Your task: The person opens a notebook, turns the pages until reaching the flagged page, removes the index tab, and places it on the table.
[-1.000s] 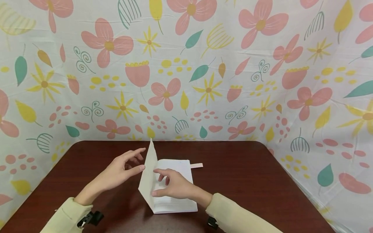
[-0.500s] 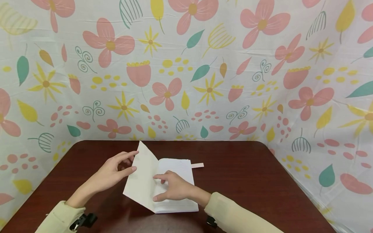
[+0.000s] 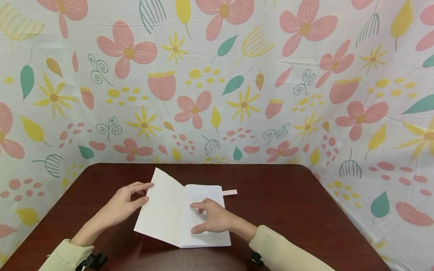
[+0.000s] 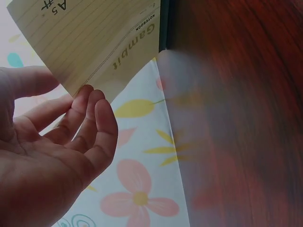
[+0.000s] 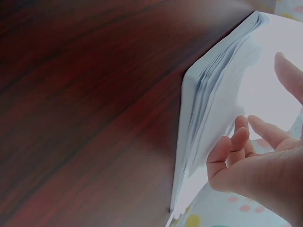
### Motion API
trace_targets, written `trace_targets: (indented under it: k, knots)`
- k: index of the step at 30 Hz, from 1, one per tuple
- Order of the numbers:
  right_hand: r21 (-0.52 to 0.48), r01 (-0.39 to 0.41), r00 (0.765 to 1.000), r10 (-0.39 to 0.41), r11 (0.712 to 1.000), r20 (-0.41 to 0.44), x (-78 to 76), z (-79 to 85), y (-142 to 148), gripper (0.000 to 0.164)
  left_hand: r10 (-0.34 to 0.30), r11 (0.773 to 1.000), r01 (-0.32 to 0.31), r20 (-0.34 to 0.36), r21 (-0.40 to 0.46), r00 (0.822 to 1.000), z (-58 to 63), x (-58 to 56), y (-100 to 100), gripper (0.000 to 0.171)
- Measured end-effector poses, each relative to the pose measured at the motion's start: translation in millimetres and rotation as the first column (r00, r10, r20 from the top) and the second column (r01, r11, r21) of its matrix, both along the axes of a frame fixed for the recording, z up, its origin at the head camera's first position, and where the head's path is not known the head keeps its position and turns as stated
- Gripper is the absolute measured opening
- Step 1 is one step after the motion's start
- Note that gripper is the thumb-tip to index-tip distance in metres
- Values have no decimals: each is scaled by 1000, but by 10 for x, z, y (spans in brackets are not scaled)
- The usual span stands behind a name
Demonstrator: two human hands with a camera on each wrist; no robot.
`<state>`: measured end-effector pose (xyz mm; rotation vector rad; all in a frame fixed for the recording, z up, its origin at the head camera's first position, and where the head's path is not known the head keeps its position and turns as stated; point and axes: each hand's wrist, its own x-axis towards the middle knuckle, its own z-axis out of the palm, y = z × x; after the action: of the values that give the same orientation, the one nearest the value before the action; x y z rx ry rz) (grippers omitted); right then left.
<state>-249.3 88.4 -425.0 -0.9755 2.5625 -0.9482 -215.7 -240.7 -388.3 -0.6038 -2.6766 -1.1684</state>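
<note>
A notebook lies open on the table, its lined white page (image 3: 200,192) on the right. Its cover (image 3: 162,210) leans up to the left, the plain inner face showing in the head view. On the outer face, the left wrist view shows printed words including "Gambit" and "NOTEBOOK". My left hand (image 3: 123,203) pinches the cover's free edge near its corner, with thumb and index tips over the inner face and another fingertip on the printed side. My right hand (image 3: 217,218) is over the right page with thumb and index finger extended and apart, holding nothing; its other fingers bend loosely.
A pale strip (image 3: 229,192) sticks out from the notebook's right side. The dark reddish-brown table (image 3: 278,203) has its far edge against a flower-printed curtain (image 3: 217,94), which also surrounds the sides.
The cover has swung from nearly upright down to the left, with my left hand moving left and lower along with it. My right hand has drawn back rightward from the fold.
</note>
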Motion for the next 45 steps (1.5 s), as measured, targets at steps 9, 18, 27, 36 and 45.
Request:
trace_targets:
  k: [9,18,27,36,45]
  knots:
    - [-32,41,999,-42,999,-19,-30,-44,216,80,16,1000,-16,17,-5,1000,-68,12,-41,44]
    - [-40,64,995,-67,997,-72,-68,-112,463,78,38,999,-37,63,-12,997,-159,24,-77,46]
    - [-16,71,994,-72,997,-80,-64,-132,648,73,104,994,-106,128,8,986,-274,44,-86,46]
    - [-9,81,994,-81,997,-79,-57,-129,761,72,114,993,-118,192,9,975,-329,28,-98,45]
    - [-1,101,994,-101,995,-28,-67,-138,797,76,135,991,-136,268,-13,954,-361,14,-122,47]
